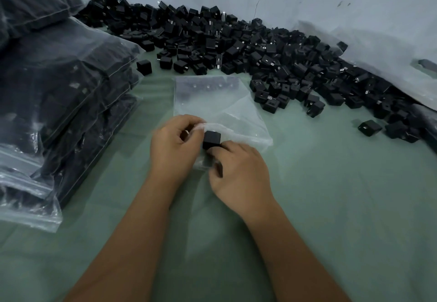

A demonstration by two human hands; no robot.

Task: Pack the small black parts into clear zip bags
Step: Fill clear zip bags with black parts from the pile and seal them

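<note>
Left hand (176, 143) pinching the open edge of a clear zip bag (220, 108) on the green table (331, 207), right hand (238, 171) holding a small black part (211, 139) at the bag mouth, loose pile of parts (236, 49) at 12 o'clock, filled bags (59, 93) stacked at 9 o'clock.

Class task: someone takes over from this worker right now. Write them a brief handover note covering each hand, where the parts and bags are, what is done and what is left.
Left hand: pinches the mouth of the clear zip bag, holding it open.
Right hand: holds one black part at the bag's mouth, not yet inside.
The bag seems to hold a few parts at its far end.
Done: filled bags stacked on the left.
Left: the large loose pile of parts along the wall.
</note>
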